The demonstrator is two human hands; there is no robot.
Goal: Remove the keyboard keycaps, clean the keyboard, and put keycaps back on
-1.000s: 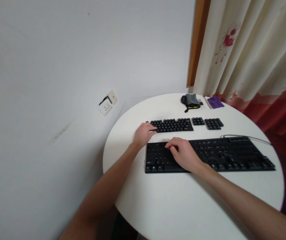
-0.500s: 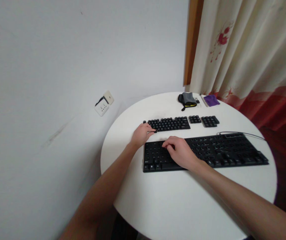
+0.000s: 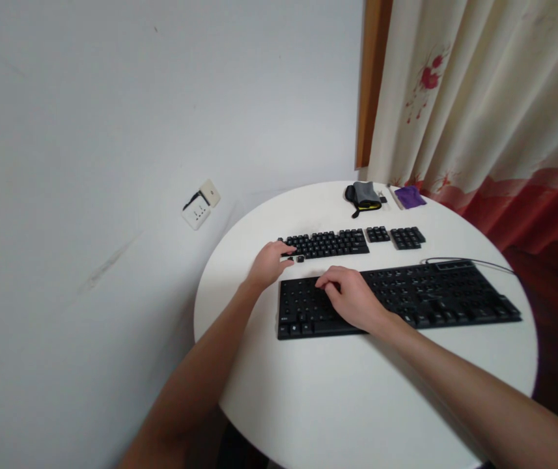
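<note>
The left hand (image 3: 266, 264) has its fingers parted beside a small black square keycap (image 3: 301, 258), while the right hand (image 3: 353, 296), its grip unclear, bends over the long black plastic keyboard (image 3: 420, 290).

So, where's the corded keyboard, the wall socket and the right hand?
Corded keyboard (image 3: 410, 291), head view: keys near its middle.
Wall socket (image 3: 196, 212), head view: its front plate.
Right hand (image 3: 351, 293), head view: back of the hand.
</note>
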